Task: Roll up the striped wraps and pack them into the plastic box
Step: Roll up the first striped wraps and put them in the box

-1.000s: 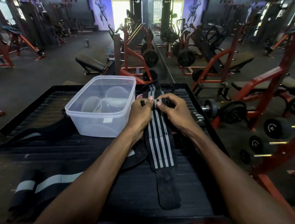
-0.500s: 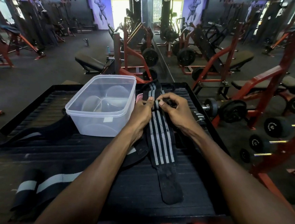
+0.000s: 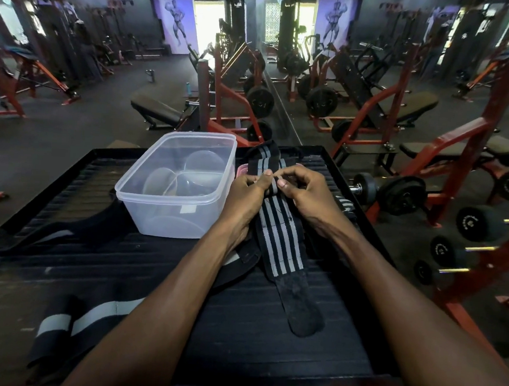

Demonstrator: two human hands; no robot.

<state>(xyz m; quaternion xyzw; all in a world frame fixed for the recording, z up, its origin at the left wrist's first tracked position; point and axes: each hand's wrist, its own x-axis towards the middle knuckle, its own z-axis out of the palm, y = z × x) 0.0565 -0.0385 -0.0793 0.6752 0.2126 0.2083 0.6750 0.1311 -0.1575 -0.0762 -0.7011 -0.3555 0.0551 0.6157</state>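
Observation:
A black wrap with grey stripes (image 3: 277,240) lies lengthwise on the black ribbed platform (image 3: 235,343), its plain black tail pointing toward me. My left hand (image 3: 245,195) and my right hand (image 3: 303,190) pinch its far end, where a small roll has formed between thumbs and fingertips. Beyond the hands lies another striped wrap (image 3: 262,158). To the left of my hands stands a clear plastic box (image 3: 172,213), open, with only clear round shapes showing inside. A wider black band with a white stripe (image 3: 85,319) lies at the near left.
A black strap (image 3: 61,235) curves along the platform left of the box. A dumbbell (image 3: 390,193) and a rack of dumbbells (image 3: 472,237) stand at the right. Red weight benches and machines fill the gym floor behind. The platform's raised edge (image 3: 354,188) runs close by my right hand.
The roll at the wrap's far end has grown a little as my fingers turned it toward me. The wrap's tail has crept slightly away from me. The box has not moved.

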